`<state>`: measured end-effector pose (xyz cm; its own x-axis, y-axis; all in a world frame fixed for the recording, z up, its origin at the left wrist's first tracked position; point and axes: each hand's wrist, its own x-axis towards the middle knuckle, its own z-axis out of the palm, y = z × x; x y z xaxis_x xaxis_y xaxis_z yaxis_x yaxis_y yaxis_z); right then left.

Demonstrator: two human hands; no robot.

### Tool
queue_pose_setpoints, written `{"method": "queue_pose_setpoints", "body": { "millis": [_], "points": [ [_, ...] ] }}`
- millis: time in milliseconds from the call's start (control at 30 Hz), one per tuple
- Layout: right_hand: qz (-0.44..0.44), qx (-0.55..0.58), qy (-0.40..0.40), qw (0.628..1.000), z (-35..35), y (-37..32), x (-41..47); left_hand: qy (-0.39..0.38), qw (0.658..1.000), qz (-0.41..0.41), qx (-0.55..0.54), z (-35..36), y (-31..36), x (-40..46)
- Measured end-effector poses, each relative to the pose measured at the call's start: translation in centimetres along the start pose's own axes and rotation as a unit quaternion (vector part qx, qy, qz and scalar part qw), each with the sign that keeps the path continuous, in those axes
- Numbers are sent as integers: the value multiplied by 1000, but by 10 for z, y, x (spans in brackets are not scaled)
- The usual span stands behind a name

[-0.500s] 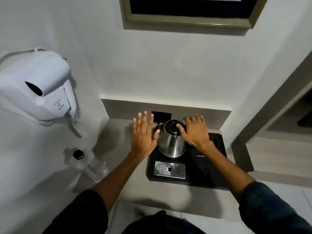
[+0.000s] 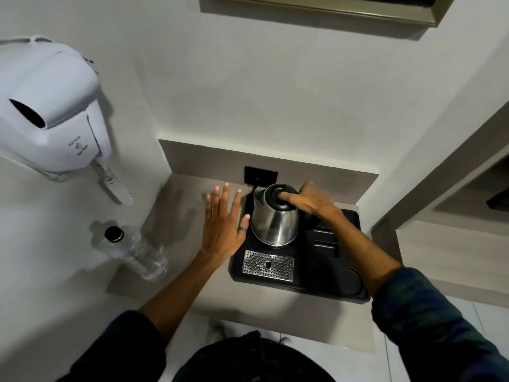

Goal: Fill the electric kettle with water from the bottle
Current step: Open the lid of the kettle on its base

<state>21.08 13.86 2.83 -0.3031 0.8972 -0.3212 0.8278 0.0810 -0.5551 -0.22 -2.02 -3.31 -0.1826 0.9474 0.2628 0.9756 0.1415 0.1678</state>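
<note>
A steel electric kettle (image 2: pixel 274 223) with a black lid stands on a black tray (image 2: pixel 325 274) on the grey counter. My right hand (image 2: pixel 311 201) is wrapped around the kettle's handle, its thumb lying on the lid. Just left of the kettle, my left hand (image 2: pixel 223 224) is flat and open with fingers spread, the thumb close to the kettle's side. A clear water bottle (image 2: pixel 135 250) with a black cap stands at the counter's left edge, well left of my left hand.
A white wall-mounted hair dryer (image 2: pixel 46 117) with a coiled cord hangs at the left. A black wall socket (image 2: pixel 260 175) sits behind the kettle. The tray has a perforated metal drip grate (image 2: pixel 267 266) and round recesses at its front. Wooden shelving is at the right.
My right hand has closed around the kettle's handle, with the thumb on the lid. My left hand stays open beside the kettle. The head camera has moved closer.
</note>
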Motion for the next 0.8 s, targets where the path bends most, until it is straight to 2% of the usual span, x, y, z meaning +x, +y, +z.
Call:
{"method": "queue_pose_setpoints", "body": {
  "millis": [100, 333, 567, 667, 800],
  "points": [
    [2, 1, 1, 1000, -1, 0, 3, 6, 1000, -1, -1, 2, -5, -6],
    [50, -84, -103, 990, -11, -20, 9, -10, 1000, -19, -3, 6, -7, -13],
    [45, 19, -99, 994, -17, -12, 14, -6, 1000, -16, 3, 8, -11, -10],
    [59, 113, -175, 976, -27, -6, 14, -14, 1000, -18, 1, 11, -10, -9],
    [49, 110, -216, 969, -40, 12, 14, -10, 1000, -13, -5, 14, -7, -9]
  ]
}}
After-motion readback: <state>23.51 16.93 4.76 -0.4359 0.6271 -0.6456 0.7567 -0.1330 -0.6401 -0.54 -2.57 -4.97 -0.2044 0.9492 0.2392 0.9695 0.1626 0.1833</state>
